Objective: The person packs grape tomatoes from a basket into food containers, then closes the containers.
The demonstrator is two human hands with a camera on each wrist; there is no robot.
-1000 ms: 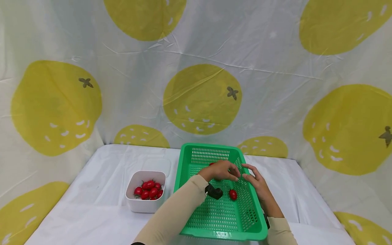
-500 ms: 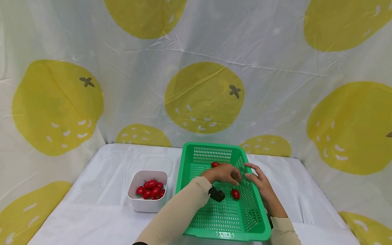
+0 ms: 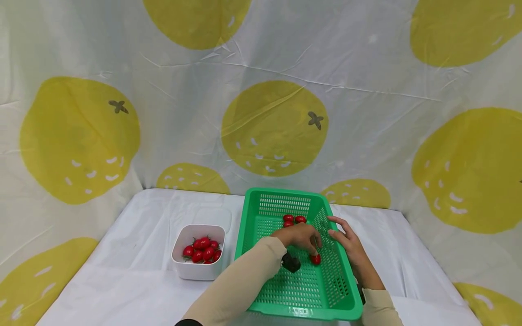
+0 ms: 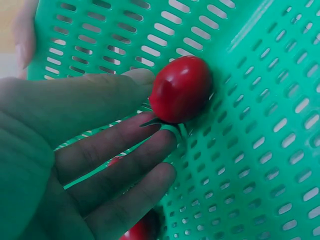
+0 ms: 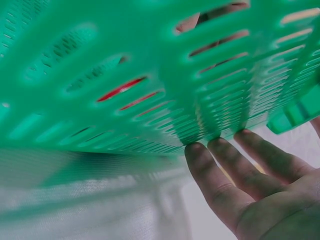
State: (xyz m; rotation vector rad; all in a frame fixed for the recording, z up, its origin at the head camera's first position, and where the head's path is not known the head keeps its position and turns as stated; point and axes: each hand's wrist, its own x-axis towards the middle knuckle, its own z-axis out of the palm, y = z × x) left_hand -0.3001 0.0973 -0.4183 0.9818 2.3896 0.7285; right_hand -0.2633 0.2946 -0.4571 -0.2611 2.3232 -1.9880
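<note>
Reaching into the green basket [image 3: 281, 290], my left hand [image 3: 301, 236] is at a cherry tomato [image 3: 316, 259] near the right wall. In the left wrist view the thumb touches the tomato's [image 4: 182, 90] side. The fingers [image 4: 135, 155] extend below, near its green stem, and the tomato rests against the basket. My right hand [image 3: 351, 246] is at the basket's right rim. From the right wrist view, its straight fingertips [image 5: 197, 152] touch the outer wall. Several more cherry tomatoes [image 3: 288, 218] lie at the basket's back, partly hidden by my left hand.
Left of the basket stands a white square container [image 3: 197, 271] with several cherry tomatoes [image 3: 203, 250] inside. Behind it lies a translucent lid [image 3: 214, 218]. A white cloth [image 3: 134, 262] covers the table, and a lemon-printed curtain [image 3: 179, 117] hangs behind.
My left hand has lowered toward the front tomato and now touches it. More tomatoes at the basket's back have come into sight. My right hand stays at the rim.
</note>
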